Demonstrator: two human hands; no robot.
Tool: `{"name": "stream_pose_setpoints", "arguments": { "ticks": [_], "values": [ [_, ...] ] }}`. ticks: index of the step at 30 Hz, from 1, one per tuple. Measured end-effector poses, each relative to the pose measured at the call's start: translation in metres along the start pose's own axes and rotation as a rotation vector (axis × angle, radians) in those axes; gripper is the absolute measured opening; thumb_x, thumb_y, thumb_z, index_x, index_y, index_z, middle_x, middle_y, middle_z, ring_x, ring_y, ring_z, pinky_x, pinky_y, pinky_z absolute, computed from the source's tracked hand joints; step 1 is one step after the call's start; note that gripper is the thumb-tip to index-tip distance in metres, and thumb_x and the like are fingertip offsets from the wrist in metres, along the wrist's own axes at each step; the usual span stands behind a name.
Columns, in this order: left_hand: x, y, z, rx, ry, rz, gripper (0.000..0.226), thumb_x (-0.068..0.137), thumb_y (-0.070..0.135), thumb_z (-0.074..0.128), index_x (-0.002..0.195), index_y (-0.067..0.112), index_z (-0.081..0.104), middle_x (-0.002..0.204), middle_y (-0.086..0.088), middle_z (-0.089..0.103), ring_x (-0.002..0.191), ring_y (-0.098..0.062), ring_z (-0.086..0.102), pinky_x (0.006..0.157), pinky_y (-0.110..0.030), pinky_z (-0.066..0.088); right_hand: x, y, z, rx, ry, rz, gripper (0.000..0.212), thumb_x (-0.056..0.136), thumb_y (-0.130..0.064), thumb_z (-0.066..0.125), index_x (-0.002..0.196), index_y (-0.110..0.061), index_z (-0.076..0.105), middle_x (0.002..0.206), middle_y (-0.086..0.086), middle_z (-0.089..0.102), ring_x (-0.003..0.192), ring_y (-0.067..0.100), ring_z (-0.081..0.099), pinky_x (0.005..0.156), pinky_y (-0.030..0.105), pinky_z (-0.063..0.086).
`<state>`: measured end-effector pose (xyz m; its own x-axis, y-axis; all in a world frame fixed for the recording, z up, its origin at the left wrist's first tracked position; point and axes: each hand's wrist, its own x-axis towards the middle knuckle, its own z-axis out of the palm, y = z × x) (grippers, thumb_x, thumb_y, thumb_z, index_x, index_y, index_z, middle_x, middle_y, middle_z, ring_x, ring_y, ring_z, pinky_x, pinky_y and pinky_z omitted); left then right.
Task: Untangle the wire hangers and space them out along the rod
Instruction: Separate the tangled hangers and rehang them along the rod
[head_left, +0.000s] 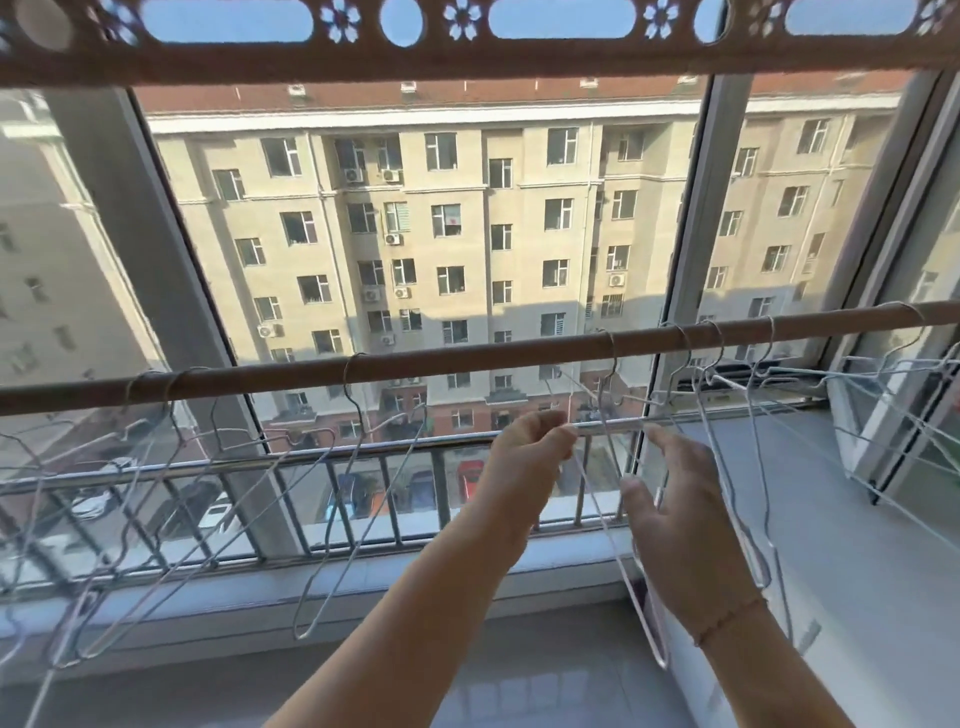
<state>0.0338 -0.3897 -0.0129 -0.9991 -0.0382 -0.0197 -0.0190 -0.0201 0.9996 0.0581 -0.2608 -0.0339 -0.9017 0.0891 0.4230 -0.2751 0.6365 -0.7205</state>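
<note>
Pinching one thin wire hanger (605, 512) below the rod (467, 358), my left hand (524, 462) grips it; my right hand (675, 525) spreads wide beside. I lose overlapping hangers (779, 395) rightward, past the frame edge; railing (363, 457) clutters behind.

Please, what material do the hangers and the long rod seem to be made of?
Hangers: thin metal wire, apparently with a pale white or light grey coating; they are slim, bent into shape and slightly glossy. Rod: brown and matte, possibly wood or a brown-coated tube; the look alone does not settle which.
</note>
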Motion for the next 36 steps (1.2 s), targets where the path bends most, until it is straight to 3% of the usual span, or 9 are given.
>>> {"name": "stream_pose_setpoints", "arguments": {
  "ticks": [4, 11, 13, 17, 21, 25, 27, 30, 36],
  "values": [
    [-0.031, 0.013, -0.046, 0.055, 0.2, 0.179, 0.025, 0.092, 0.017, 0.052, 0.115, 0.014, 0.061, 0.111, -0.006, 0.067, 0.104, -0.017, 0.061, 0.091, -0.026, 0.044, -0.016, -0.035, 0.026, 0.147, -0.136, -0.166, 0.042, 0.089, -0.017, 0.048, 0.131, -0.016, 0.042, 0.123, -0.009, 0.04, 0.117, 0.005, 0.038, 0.103, 0.024, 0.031],
    [-0.07, 0.015, -0.139, 0.024, 0.586, 0.288, 0.022, 0.09, 0.006, 0.048, 0.093, 0.022, 0.063, 0.093, -0.002, 0.066, 0.085, -0.012, 0.06, 0.075, -0.018, 0.044, -0.042, -0.089, 0.109, 0.33, -0.533, -0.058, 0.038, 0.09, -0.025, 0.051, 0.126, -0.017, 0.046, 0.12, -0.001, 0.054, 0.114, 0.013, 0.051, 0.1, 0.032, 0.043],
    [-0.073, 0.008, -0.157, 0.06, 0.581, 0.214, 0.02, 0.091, 0.007, 0.048, 0.092, 0.022, 0.063, 0.091, 0.0, 0.064, 0.081, -0.009, 0.056, 0.07, -0.017, 0.042, -0.048, -0.101, 0.129, 0.352, -0.557, -0.005, 0.039, 0.089, -0.027, 0.053, 0.125, -0.016, 0.046, 0.112, -0.002, 0.056, 0.106, 0.014, 0.055, 0.095, 0.038, 0.049],
    [-0.072, -0.004, -0.185, 0.164, 0.428, 0.04, 0.028, 0.093, 0.016, 0.048, 0.118, 0.014, 0.059, 0.104, 0.002, 0.062, 0.091, -0.008, 0.054, 0.07, -0.013, 0.039, -0.056, -0.119, 0.161, 0.359, -0.497, 0.11, 0.04, 0.083, -0.031, 0.06, 0.119, -0.017, 0.048, 0.098, 0.0, 0.06, 0.092, 0.022, 0.06, 0.085, 0.048, 0.052],
    [-0.077, -0.002, -0.202, 0.207, 0.328, 0.062, 0.023, 0.092, 0.017, 0.05, 0.112, 0.018, 0.06, 0.098, 0.006, 0.065, 0.091, -0.006, 0.059, 0.071, -0.012, 0.04, -0.067, -0.136, 0.175, 0.294, -0.262, 0.074, 0.047, 0.085, -0.021, 0.06, 0.128, -0.013, 0.042, 0.113, -0.004, 0.047, 0.11, 0.014, 0.048, 0.098, 0.027, 0.039],
    [-0.093, 0.008, -0.234, 0.161, 0.266, 0.195, 0.018, 0.092, 0.018, 0.051, 0.105, 0.026, 0.06, 0.1, 0.01, 0.066, 0.093, 0.0, 0.061, 0.073, -0.008, 0.041, -0.084, -0.172, 0.178, 0.344, -0.036, -0.107, 0.039, 0.084, -0.014, 0.056, 0.122, -0.02, 0.046, 0.109, -0.011, 0.047, 0.107, 0.006, 0.049, 0.095, 0.02, 0.04],
    [-0.101, 0.011, -0.255, 0.111, 0.28, 0.247, 0.019, 0.092, 0.017, 0.052, 0.104, 0.027, 0.063, 0.099, 0.009, 0.068, 0.09, 0.003, 0.062, 0.072, -0.007, 0.045, -0.094, -0.19, 0.188, 0.427, -0.081, -0.144, 0.034, 0.084, -0.02, 0.053, 0.117, -0.024, 0.048, 0.108, -0.014, 0.05, 0.105, 0.001, 0.051, 0.089, 0.013, 0.043],
    [-0.11, 0.012, -0.285, 0.031, 0.34, 0.242, 0.022, 0.092, 0.013, 0.052, 0.11, 0.019, 0.063, 0.101, 0.004, 0.067, 0.091, -0.002, 0.062, 0.078, -0.014, 0.047, -0.104, -0.208, 0.214, 0.518, -0.28, -0.029, 0.039, 0.082, -0.028, 0.054, 0.119, -0.018, 0.049, 0.109, -0.004, 0.056, 0.104, 0.006, 0.056, 0.087, 0.02, 0.048],
    [-0.115, 0.003, -0.309, 0.057, 0.317, 0.135, 0.029, 0.093, 0.014, 0.049, 0.121, 0.015, 0.057, 0.11, 0.002, 0.064, 0.092, -0.002, 0.059, 0.067, -0.008, 0.045, -0.104, -0.218, 0.258, 0.634, -0.518, 0.247, 0.041, 0.084, -0.016, 0.059, 0.123, -0.01, 0.046, 0.1, 0.003, 0.062, 0.092, 0.016, 0.061, 0.084, 0.03, 0.049]
  ]
}}
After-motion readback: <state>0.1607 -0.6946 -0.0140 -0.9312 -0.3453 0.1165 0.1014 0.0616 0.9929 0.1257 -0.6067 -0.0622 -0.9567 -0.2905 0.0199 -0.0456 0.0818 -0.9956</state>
